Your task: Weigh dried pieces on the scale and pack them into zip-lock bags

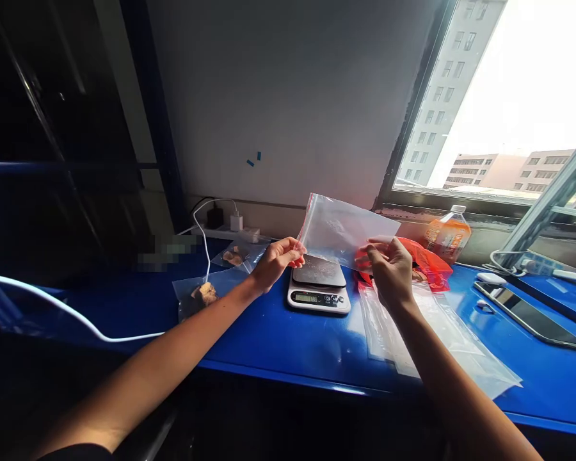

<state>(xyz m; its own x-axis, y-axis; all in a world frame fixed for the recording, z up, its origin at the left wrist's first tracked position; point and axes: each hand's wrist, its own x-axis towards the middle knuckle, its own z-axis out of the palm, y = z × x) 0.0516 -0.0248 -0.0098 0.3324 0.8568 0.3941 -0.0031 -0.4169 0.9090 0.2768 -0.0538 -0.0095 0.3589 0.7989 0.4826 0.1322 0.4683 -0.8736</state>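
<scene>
While fingers [292,251] hold a translucent bag [348,224] — another bag [252,251] contains brown pieces [232,257].

The table [278,346] is blue, the scale [319,299] white with a grey plate [319,273], the held bag [345,224] milky with a red left edge [306,216], the far-right bottle [448,234] orange.

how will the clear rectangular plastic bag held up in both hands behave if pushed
The bag would likely give and crumple, as its film looks thin and see-through. It is probably light for its size, looking flat with no visible contents. Its glossy sheen suggests it may feel slippery.
</scene>
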